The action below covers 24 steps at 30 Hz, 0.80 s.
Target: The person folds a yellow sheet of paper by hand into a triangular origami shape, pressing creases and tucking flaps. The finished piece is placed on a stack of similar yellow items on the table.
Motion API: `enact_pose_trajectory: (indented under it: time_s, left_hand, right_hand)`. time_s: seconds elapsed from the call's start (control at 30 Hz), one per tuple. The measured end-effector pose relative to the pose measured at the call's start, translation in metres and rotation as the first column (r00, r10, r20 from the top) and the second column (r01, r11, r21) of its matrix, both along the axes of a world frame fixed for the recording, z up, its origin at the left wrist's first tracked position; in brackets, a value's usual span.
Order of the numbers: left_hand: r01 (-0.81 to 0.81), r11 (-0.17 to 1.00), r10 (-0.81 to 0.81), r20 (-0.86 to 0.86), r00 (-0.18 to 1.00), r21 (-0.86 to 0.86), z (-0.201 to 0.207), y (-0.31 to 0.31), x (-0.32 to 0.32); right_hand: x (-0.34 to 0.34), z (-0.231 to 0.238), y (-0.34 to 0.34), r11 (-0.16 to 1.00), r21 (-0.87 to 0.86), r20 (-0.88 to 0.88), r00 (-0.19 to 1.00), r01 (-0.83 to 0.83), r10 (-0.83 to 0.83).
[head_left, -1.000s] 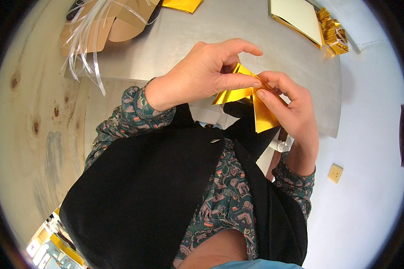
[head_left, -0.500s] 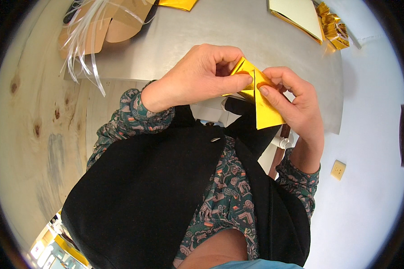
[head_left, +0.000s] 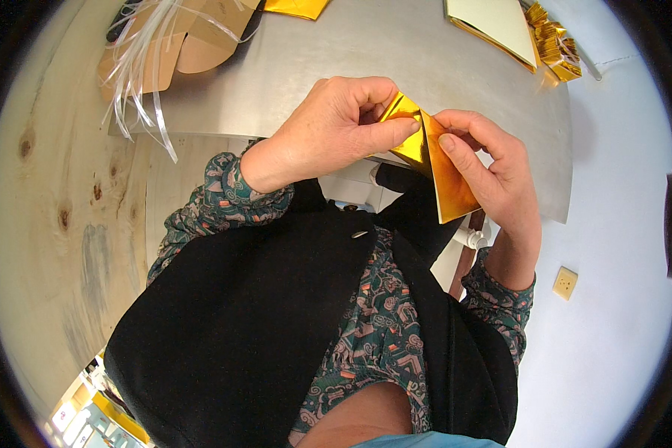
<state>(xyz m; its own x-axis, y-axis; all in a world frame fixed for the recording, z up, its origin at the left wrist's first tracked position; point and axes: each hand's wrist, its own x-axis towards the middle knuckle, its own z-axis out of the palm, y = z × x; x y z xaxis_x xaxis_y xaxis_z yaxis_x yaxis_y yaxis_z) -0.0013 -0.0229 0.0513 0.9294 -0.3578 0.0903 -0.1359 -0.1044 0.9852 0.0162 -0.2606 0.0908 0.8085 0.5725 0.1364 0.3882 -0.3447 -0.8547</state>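
A sheet of shiny gold foil paper [head_left: 449,179], partly folded, is held up in front of me at the near edge of the table. My left hand [head_left: 343,123] pinches its left part between thumb and fingers. On the right part, my right hand [head_left: 489,160] presses its thumb on the front, with the fingers curled behind. A crease or edge runs between the two thumbs, and a pointed flap hangs down below my right thumb. The fingertips behind the paper are hidden.
The grey metal table [head_left: 306,75] spreads beyond my hands. At its far left lie a brown cardboard piece [head_left: 201,45] and white ribbon strands [head_left: 153,75]. Gold paper [head_left: 299,6] lies at the far edge. A stack of sheets [head_left: 493,26] and folded gold pieces [head_left: 556,52] are far right.
The right part of the gold paper has tilted, so its shine has turned darker orange. Its lower point has shifted slightly right and down. Both hands keep their hold.
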Motion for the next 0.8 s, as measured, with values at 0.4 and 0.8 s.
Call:
enact_pose_trajectory:
  time_s: [0.4, 0.8]
  left_hand:
    - [0.077, 0.996, -0.079, -0.056, 0.995, -0.033, 0.005, 0.007, 0.004]
    - [0.196, 0.974, -0.219, -0.258, 0.941, -0.112, 0.008, 0.023, 0.009]
  right_hand:
    - [0.014, -0.008, 0.005, 0.998, 0.064, -0.218, 0.975, -0.028, 0.042]
    - [0.03, -0.019, -0.005, 0.994, 0.107, -0.451, 0.89, -0.018, 0.065]
